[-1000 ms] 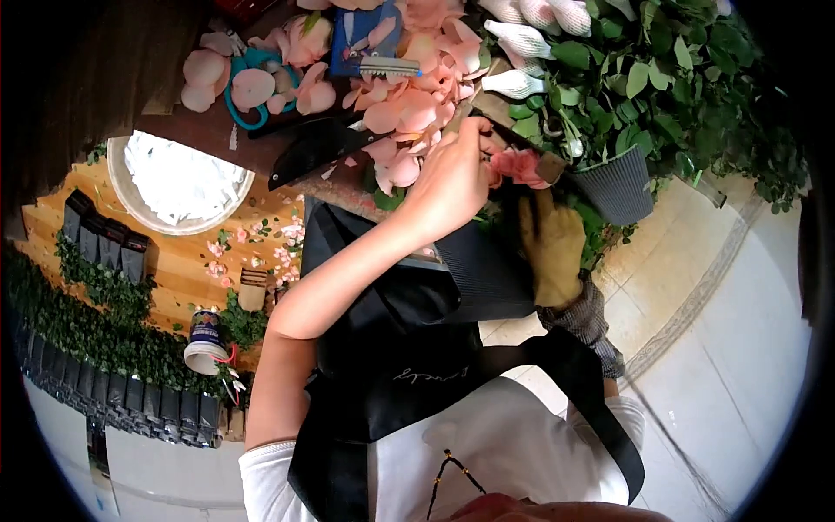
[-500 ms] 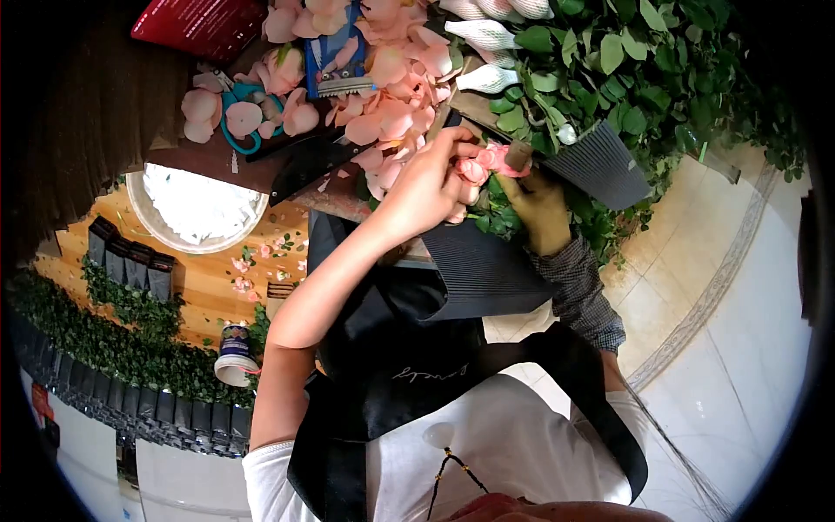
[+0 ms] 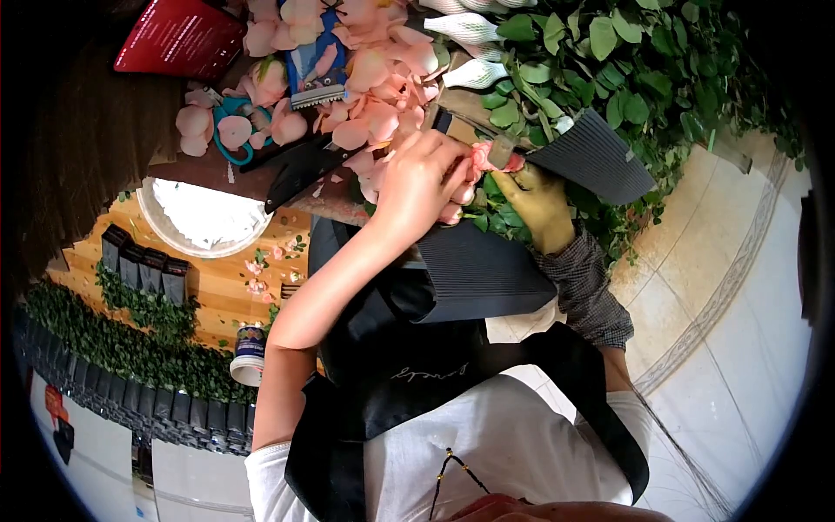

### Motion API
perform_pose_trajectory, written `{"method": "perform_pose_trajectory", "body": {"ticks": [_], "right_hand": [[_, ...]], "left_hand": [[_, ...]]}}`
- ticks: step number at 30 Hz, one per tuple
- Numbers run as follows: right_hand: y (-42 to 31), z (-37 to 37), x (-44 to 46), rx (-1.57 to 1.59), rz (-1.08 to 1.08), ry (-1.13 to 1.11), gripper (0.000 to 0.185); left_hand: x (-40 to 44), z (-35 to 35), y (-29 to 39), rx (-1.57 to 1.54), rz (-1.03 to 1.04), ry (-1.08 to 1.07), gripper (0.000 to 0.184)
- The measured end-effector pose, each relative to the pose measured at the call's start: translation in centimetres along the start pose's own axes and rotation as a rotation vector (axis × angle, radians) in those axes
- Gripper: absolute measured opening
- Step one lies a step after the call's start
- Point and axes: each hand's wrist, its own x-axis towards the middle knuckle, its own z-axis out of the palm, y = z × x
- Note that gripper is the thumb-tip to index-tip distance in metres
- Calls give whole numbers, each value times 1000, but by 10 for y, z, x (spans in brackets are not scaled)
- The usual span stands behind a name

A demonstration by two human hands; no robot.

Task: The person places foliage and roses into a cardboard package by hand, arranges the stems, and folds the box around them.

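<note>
Small pink roses (image 3: 484, 157) with green leaves lie between my hands, near the table's front edge. My left hand (image 3: 422, 178), bare, has its fingers bent against the blossoms from the left; what its fingertips grip, if anything, is hidden. On the right, my right hand (image 3: 541, 204), in a yellowish glove, curls round the leafy stems just below the blooms. A small brown piece (image 3: 502, 152) shows over the flowers. One dark ribbed wrapper (image 3: 483, 274) rests below my hands, and another dark ribbed piece (image 3: 596, 157) is at the upper right.
Loose pink petals (image 3: 378, 83), teal scissors (image 3: 233, 130), a black tool (image 3: 304, 170) and a red packet (image 3: 181, 39) lie on the table. White-netted buds (image 3: 474, 74) sit beside dense foliage (image 3: 644, 78). A white-filled basin (image 3: 204, 217) and dark-wrapped bundles (image 3: 148, 270) stand left.
The view has shifted. My gloved right hand has come up from beside the flowers to their stems, and my left hand has moved slightly down and left. More of the red packet shows.
</note>
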Motion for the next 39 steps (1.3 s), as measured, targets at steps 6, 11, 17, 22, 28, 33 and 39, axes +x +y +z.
{"method": "perform_pose_trajectory", "body": {"ticks": [6, 11, 17, 22, 28, 33, 39], "right_hand": [[10, 4, -11, 28, 16, -45, 33], [8, -1, -17, -129, -36, -177, 41], [8, 0, -16, -147, -31, -191, 41], [12, 1, -15, -135, -88, -103, 37], [7, 6, -7, -153, -142, 15, 32], [10, 8, -7, -169, -182, 100, 31], [5, 3, -8, -311, -267, 70, 29]], "left_hand": [[-4, 3, -2, 148, 180, 9, 22], [-3, 0, -6, 219, 256, -46, 32], [0, 3, -12, 293, 324, -29, 29], [6, 2, -14, 285, 208, 251, 12], [0, -6, -5, 252, -4, 205, 17], [-7, -15, -2, 155, -83, 145, 12], [-18, -31, -4, 111, -182, 127, 9]]}}
